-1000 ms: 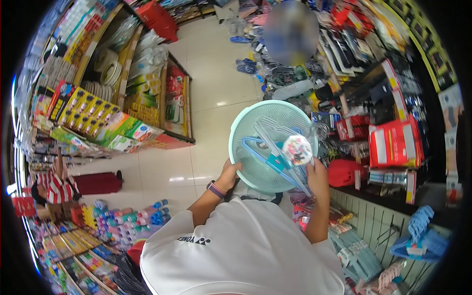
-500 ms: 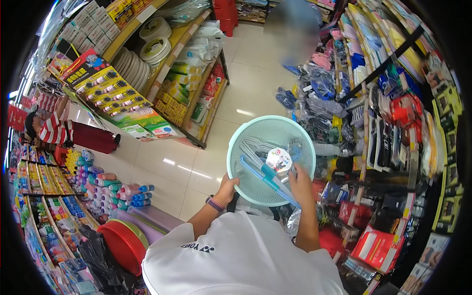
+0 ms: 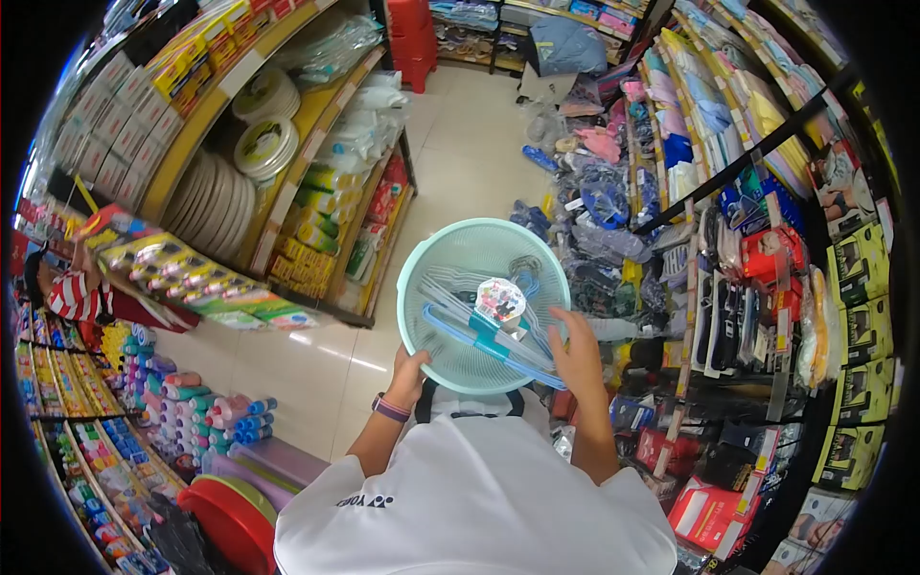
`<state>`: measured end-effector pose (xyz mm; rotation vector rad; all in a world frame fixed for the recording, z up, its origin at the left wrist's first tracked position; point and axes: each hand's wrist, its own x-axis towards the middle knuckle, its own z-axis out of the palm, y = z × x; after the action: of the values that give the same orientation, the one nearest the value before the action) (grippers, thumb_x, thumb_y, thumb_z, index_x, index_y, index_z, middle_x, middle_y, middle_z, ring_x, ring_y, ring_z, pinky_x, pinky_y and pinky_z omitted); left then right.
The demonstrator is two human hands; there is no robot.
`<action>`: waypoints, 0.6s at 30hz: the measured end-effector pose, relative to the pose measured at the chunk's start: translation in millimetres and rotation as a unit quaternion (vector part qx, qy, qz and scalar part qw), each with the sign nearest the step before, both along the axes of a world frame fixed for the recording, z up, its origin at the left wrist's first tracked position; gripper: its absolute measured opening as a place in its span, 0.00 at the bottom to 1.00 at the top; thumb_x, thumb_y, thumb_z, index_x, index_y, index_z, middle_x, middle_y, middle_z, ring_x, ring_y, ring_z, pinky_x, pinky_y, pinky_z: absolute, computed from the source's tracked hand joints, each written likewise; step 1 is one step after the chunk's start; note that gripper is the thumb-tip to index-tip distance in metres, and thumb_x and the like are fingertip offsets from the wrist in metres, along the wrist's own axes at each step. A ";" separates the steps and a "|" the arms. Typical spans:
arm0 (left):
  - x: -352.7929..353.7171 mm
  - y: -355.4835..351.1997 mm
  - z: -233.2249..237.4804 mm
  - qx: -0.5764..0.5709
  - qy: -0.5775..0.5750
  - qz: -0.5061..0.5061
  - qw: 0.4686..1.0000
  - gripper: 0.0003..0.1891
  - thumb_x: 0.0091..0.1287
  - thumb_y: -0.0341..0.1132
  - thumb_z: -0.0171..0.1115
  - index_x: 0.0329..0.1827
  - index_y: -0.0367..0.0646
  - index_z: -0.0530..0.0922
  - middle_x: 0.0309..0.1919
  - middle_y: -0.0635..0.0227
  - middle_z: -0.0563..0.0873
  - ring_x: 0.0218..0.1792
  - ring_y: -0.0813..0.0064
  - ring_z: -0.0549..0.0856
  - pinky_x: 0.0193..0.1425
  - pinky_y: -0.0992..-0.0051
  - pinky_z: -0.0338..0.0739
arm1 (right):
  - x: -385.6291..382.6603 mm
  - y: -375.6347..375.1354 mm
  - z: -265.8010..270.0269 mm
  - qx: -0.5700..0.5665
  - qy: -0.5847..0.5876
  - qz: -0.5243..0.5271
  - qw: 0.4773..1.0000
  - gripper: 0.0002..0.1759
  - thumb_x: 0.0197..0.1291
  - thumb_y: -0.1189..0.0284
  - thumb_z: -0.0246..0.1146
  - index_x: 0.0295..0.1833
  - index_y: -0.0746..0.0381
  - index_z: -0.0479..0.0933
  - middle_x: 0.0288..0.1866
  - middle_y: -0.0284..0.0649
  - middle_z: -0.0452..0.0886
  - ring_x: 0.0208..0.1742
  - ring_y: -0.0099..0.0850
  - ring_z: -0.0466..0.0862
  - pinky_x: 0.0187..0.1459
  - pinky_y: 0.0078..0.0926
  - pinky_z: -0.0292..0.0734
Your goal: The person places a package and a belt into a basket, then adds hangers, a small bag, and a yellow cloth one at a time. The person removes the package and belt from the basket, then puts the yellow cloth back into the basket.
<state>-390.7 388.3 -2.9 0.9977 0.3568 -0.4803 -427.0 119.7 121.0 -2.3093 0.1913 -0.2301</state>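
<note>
A pale green plastic basket [image 3: 414,278] with fine slotted walls is held in front of my body. My left hand [image 3: 409,376] is closed on its near left rim, thumb over the edge. At the right rim is my right hand [image 3: 580,359], its fingers spread and fingertips close to the edge. Inside the basket lie a bundle of clothes hangers [image 3: 450,292], a long blue plastic item [image 3: 455,328] with a teal band, and a white package label [image 3: 500,300] printed with coloured pictures. The blue item's end reaches the near right rim, beside my right hand.
Shelves with stacked plates [image 3: 201,201] stand on the left; a slipper pile [image 3: 604,206] and packed racks line the right. Bottles [image 3: 206,412] and a red basin [image 3: 225,522] are at lower left. A person in a striped shirt [image 3: 77,295] stands at far left. Tiled floor [image 3: 465,125] runs ahead.
The basket has shifted left in view along with both hands. My right hand has drawn back from inside the basket to its right rim, fingers spreading. The whole view has turned slightly.
</note>
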 end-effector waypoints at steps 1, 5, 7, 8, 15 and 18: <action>9.0 -5.0 -0.6 -0.012 0.007 0.008 1.000 0.28 0.46 0.22 0.50 0.57 0.33 0.66 0.45 0.61 0.77 0.45 0.68 0.77 0.47 0.74 0.74 | 9.5 -4.5 -0.5 -0.005 -0.002 -0.006 1.000 0.16 0.58 0.72 0.57 0.52 0.65 0.73 0.48 0.49 0.76 0.52 0.46 0.74 0.53 0.35 0.68; 51.1 -36.0 -10.1 -0.006 0.033 -0.033 0.999 0.28 0.47 0.23 0.50 0.57 0.33 0.65 0.46 0.61 0.76 0.44 0.67 0.78 0.44 0.73 0.75 | 53.6 -31.0 -5.8 -0.008 -0.010 0.005 1.000 0.15 0.56 0.74 0.59 0.50 0.65 0.74 0.48 0.48 0.76 0.51 0.46 0.75 0.52 0.35 0.69; 78.5 -59.0 -9.2 -0.023 0.038 -0.036 0.998 0.28 0.47 0.23 0.50 0.58 0.33 0.65 0.47 0.61 0.76 0.45 0.66 0.78 0.44 0.71 0.76 | 82.7 -51.1 -6.0 -0.020 -0.031 0.004 0.999 0.15 0.56 0.74 0.59 0.50 0.65 0.74 0.47 0.48 0.76 0.51 0.46 0.75 0.52 0.35 0.69; 92.6 -68.2 -10.7 -0.029 0.051 -0.042 0.997 0.29 0.47 0.23 0.50 0.58 0.33 0.65 0.47 0.61 0.76 0.46 0.66 0.78 0.45 0.70 0.76 | 96.0 -63.6 -7.7 -0.021 -0.029 -0.005 0.999 0.15 0.56 0.74 0.59 0.50 0.65 0.74 0.47 0.48 0.76 0.51 0.46 0.75 0.52 0.35 0.69; 205.1 -137.0 -9.9 -0.055 0.049 -0.109 0.991 0.30 0.47 0.24 0.50 0.59 0.33 0.64 0.50 0.60 0.75 0.51 0.63 0.76 0.54 0.68 0.72 | 176.8 -167.0 -3.8 -0.063 -0.011 -0.120 0.991 0.18 0.57 0.73 0.58 0.54 0.64 0.71 0.51 0.50 0.73 0.54 0.46 0.73 0.56 0.35 0.67; 242.4 -162.5 -7.6 -0.067 0.050 -0.120 0.989 0.30 0.46 0.24 0.49 0.59 0.33 0.64 0.49 0.60 0.75 0.52 0.63 0.75 0.57 0.68 0.70 | 189.6 -212.6 -31.7 0.064 0.016 -0.202 0.977 0.24 0.59 0.70 0.59 0.61 0.62 0.67 0.56 0.48 0.72 0.58 0.42 0.72 0.58 0.32 0.66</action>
<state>-148.3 225.7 -10.5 0.8918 0.2907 -0.7647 -237.4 -92.9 89.3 -2.1279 0.6749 -0.3733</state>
